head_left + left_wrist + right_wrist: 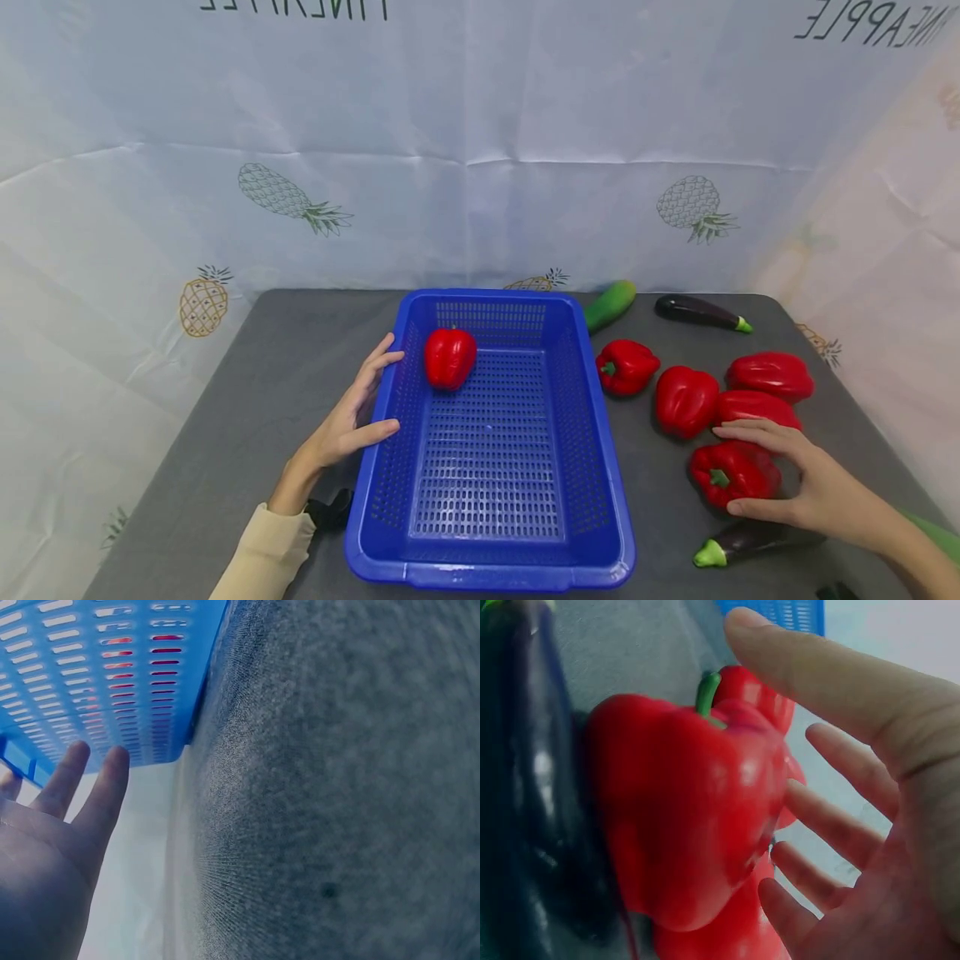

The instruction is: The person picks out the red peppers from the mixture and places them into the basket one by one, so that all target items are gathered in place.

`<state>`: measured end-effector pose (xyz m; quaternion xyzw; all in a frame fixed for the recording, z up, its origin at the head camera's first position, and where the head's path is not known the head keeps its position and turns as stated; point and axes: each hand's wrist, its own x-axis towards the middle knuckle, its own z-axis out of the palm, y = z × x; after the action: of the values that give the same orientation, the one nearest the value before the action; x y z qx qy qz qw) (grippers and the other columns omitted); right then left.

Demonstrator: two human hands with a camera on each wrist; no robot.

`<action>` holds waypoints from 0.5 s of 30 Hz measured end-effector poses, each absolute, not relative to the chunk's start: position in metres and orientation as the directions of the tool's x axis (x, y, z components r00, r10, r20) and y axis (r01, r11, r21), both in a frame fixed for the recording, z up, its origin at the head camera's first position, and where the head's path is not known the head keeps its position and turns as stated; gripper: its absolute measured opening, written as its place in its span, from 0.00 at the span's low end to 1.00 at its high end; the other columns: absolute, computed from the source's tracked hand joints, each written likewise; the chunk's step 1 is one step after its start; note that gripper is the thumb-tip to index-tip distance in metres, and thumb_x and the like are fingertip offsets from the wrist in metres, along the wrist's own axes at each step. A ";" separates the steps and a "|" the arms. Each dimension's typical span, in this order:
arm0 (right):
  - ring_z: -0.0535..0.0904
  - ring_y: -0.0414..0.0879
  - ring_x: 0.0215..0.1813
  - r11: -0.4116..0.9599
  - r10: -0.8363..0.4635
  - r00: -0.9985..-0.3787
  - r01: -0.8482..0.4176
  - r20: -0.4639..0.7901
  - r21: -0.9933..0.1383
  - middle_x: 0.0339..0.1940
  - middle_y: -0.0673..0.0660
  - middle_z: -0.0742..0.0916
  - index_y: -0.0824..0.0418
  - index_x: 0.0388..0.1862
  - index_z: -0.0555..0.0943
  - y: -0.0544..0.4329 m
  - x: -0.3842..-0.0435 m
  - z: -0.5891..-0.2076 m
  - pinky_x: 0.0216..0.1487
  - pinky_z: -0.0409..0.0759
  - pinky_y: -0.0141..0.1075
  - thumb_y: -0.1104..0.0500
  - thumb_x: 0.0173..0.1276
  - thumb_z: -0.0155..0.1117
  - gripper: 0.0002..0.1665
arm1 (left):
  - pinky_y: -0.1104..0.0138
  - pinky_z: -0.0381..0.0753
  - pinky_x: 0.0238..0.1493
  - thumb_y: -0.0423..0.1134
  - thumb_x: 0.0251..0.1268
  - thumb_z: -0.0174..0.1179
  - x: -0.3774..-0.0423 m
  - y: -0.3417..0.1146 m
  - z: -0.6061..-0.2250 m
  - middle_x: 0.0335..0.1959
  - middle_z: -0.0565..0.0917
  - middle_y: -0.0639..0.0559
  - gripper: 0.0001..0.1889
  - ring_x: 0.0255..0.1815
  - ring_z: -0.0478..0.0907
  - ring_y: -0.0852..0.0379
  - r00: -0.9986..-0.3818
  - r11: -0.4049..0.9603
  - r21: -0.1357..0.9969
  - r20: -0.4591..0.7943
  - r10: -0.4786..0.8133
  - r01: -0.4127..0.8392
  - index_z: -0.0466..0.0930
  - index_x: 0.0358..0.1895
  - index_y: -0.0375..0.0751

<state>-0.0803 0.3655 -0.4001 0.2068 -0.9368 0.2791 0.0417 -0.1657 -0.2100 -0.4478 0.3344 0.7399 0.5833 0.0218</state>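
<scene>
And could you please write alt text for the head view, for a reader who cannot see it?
A person's open right hand spans a red pepper on a grey table; the left hand touches the rim of a blue basket holding another pepper. Four more peppers, two eggplants and a cucumber lie right of the basket.

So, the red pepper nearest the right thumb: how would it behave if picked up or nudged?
The red pepper may be a bit slippery for the right hand, as its skin looks smooth and glossy. It probably keeps its shape when gripped, since its plump sides show no sagging. Nudged, it might rock or roll a little, given those rounded sides.
</scene>
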 end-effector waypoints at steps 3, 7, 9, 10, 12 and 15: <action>0.61 0.18 0.63 0.762 -0.361 -0.914 -0.402 0.184 -0.507 0.61 0.28 0.75 0.52 0.64 0.79 0.369 -0.080 -0.404 0.41 0.78 0.25 0.61 0.36 0.90 0.51 | 0.77 0.64 0.73 0.30 0.60 0.59 -0.165 -0.210 -0.448 0.86 0.33 0.44 0.42 0.82 0.47 0.69 -0.774 0.095 0.878 0.358 0.521 0.470 0.50 0.78 0.30; 0.61 0.17 0.62 0.779 -0.342 -0.928 -0.368 0.146 -0.508 0.60 0.27 0.74 0.51 0.64 0.79 0.369 -0.079 -0.406 0.41 0.78 0.26 0.58 0.38 0.90 0.50 | 0.76 0.63 0.73 0.30 0.60 0.58 -0.165 -0.209 -0.448 0.86 0.33 0.44 0.42 0.83 0.46 0.67 -0.773 0.090 0.878 0.360 0.523 0.470 0.50 0.78 0.31; 0.60 0.17 0.62 0.777 -0.343 -0.930 -0.361 0.134 -0.516 0.60 0.27 0.74 0.51 0.65 0.79 0.371 -0.080 -0.409 0.40 0.77 0.26 0.58 0.38 0.89 0.50 | 0.76 0.63 0.73 0.30 0.60 0.58 -0.166 -0.210 -0.448 0.86 0.33 0.44 0.42 0.83 0.47 0.65 -0.772 0.090 0.877 0.361 0.523 0.472 0.50 0.79 0.32; 0.61 0.17 0.61 0.775 -0.347 -0.929 -0.362 0.130 -0.517 0.60 0.27 0.74 0.52 0.65 0.79 0.372 -0.080 -0.410 0.40 0.77 0.26 0.58 0.39 0.89 0.50 | 0.76 0.63 0.73 0.30 0.61 0.58 -0.166 -0.210 -0.448 0.86 0.33 0.44 0.42 0.83 0.47 0.64 -0.772 0.092 0.877 0.361 0.523 0.472 0.50 0.79 0.32; 0.62 0.18 0.62 0.761 -0.364 -0.922 -0.375 0.129 -0.529 0.60 0.30 0.76 0.54 0.66 0.78 0.374 -0.082 -0.414 0.41 0.78 0.25 0.59 0.39 0.89 0.51 | 0.76 0.63 0.73 0.31 0.61 0.58 -0.166 -0.210 -0.448 0.86 0.33 0.44 0.42 0.83 0.47 0.63 -0.774 0.093 0.878 0.358 0.523 0.469 0.50 0.79 0.34; 0.63 0.18 0.61 0.743 -0.387 -0.913 -0.393 0.131 -0.542 0.60 0.33 0.77 0.56 0.67 0.77 0.376 -0.082 -0.418 0.43 0.78 0.25 0.59 0.39 0.89 0.52 | 0.76 0.64 0.73 0.31 0.61 0.58 -0.165 -0.210 -0.448 0.86 0.33 0.45 0.42 0.83 0.47 0.63 -0.775 0.094 0.880 0.354 0.524 0.465 0.50 0.79 0.34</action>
<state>-0.0820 0.3756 -0.4179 0.2091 -0.9335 0.2914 0.0048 -0.1652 -0.2100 -0.4482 0.3345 0.7391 0.5841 0.0251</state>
